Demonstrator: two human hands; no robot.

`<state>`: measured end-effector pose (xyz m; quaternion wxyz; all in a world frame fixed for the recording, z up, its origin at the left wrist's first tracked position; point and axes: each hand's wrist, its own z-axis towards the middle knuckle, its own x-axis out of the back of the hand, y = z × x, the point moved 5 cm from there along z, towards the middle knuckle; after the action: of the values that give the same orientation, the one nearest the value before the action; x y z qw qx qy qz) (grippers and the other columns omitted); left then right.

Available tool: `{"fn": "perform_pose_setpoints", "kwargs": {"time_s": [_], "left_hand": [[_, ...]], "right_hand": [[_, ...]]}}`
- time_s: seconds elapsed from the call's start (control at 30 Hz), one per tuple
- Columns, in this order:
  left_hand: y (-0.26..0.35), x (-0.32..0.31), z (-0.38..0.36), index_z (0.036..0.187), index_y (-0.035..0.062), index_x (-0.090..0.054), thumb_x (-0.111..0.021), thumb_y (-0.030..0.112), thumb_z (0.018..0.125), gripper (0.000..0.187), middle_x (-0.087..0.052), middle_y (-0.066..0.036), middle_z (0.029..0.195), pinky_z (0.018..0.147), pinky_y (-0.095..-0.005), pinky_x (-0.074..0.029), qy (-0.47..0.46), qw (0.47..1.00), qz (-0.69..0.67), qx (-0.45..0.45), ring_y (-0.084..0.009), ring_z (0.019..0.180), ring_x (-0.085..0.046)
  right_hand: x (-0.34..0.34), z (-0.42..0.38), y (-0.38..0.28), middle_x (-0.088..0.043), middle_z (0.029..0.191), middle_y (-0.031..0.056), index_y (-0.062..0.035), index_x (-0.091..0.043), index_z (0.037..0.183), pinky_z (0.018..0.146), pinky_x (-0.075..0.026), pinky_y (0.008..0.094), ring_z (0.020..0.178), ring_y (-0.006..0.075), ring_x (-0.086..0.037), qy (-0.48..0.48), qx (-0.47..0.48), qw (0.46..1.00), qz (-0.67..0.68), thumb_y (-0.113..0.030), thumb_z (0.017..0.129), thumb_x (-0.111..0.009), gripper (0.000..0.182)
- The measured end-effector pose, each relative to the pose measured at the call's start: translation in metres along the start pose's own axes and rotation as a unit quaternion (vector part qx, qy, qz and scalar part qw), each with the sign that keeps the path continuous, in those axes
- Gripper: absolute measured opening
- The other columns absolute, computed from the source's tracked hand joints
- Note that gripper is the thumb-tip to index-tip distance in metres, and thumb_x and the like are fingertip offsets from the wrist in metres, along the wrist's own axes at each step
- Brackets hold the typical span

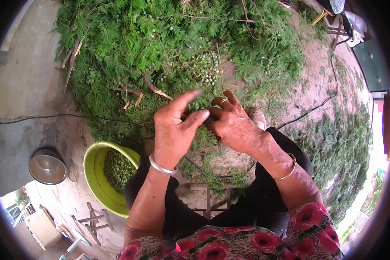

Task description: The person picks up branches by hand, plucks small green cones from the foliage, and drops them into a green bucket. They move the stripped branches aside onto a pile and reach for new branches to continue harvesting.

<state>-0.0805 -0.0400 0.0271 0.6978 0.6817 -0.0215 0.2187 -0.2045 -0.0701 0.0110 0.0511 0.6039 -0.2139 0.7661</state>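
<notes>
My left hand [177, 119] is raised over the ground in the middle of the view, its index finger pointing up and its thumb against something small and dark. Touching it at the fingertips is my right hand [232, 121], with curled fingers. Whatever lies between them is mostly hidden by the fingers; a bit of green shows there. Beyond the hands spreads a large heap of green branches [147, 47], with pale round berries [208, 69] among them. A yellow-green bucket [93, 173] at the lower left holds many small green berries [119, 169].
A metal bowl [48, 166] rests on the floor at the left. Cut sprigs [342, 147] cover the ground at the right. A black cable [307, 112] crosses the ground. Wooden stools [93, 222] and a white box [43, 227] stand at the lower left.
</notes>
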Motion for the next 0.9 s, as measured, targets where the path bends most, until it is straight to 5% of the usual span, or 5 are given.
{"fn": "perform_pose_setpoints", "kwargs": {"time_s": [0.27, 0.43, 0.57, 0.63, 0.9], "left_hand": [[0.000, 0.011, -0.004, 0.094, -0.0019, -0.061, -0.063, -0.008, 0.073, 0.023, -0.064, -0.003, 0.083, 0.073, -0.0234, -0.047, 0.090, 0.994, 0.053, -0.042, -0.0097, 0.081, -0.057], [0.001, 0.014, -0.009, 0.092, -0.0028, -0.060, -0.063, -0.009, 0.074, 0.019, -0.056, 0.002, 0.076, 0.053, -0.0161, -0.039, 0.099, 0.995, 0.011, -0.010, -0.0011, 0.062, -0.047], [-0.004, 0.011, -0.011, 0.093, -0.0029, -0.060, -0.063, -0.009, 0.074, 0.020, -0.056, 0.002, 0.076, 0.053, -0.0166, -0.039, 0.091, 0.995, -0.007, -0.027, -0.0022, 0.062, -0.048], [-0.006, 0.010, -0.012, 0.099, -0.0035, -0.058, -0.063, -0.009, 0.075, 0.025, -0.057, 0.001, 0.076, 0.052, -0.0166, -0.039, 0.085, 0.996, -0.021, -0.029, -0.0027, 0.061, -0.049], [0.001, 0.026, -0.004, 0.107, -0.0037, -0.057, -0.058, -0.003, 0.083, 0.024, -0.059, -0.005, 0.072, 0.042, -0.0168, -0.033, 0.113, 0.984, -0.137, 0.024, -0.0047, 0.054, -0.049]], "right_hand": [[0.012, 0.009, 0.010, -0.062, 0.088, 0.0166, -0.0034, -0.060, 0.096, 0.082, -0.048, 0.0395, 0.086, 0.0315, -0.062, 0.061, -0.166, 0.899, 0.401, 0.010, 0.061, -0.056, 0.038], [0.018, 0.005, 0.016, -0.063, 0.085, 0.0135, 0.0002, -0.062, 0.100, 0.071, -0.049, 0.0288, 0.076, 0.0172, -0.060, 0.088, -0.346, 0.818, 0.451, -0.012, 0.078, -0.068, 0.026], [0.004, -0.003, 0.020, -0.063, 0.078, 0.0086, 0.0020, -0.063, 0.094, 0.068, -0.047, 0.0260, 0.073, 0.0107, -0.055, 0.177, -0.169, 0.927, 0.284, -0.013, 0.077, -0.069, 0.023], [-0.001, -0.001, 0.027, -0.062, 0.072, 0.0030, 0.0044, -0.063, 0.093, 0.064, -0.046, 0.0246, 0.068, 0.0063, -0.052, 0.094, -0.356, 0.649, 0.666, -0.010, 0.075, -0.071, 0.025], [0.006, -0.008, 0.041, -0.059, 0.068, -0.0009, 0.0057, -0.061, 0.094, 0.057, -0.044, 0.0244, 0.065, 0.0040, -0.049, 0.140, -0.373, 0.686, 0.609, -0.003, 0.073, -0.068, 0.024]]}}
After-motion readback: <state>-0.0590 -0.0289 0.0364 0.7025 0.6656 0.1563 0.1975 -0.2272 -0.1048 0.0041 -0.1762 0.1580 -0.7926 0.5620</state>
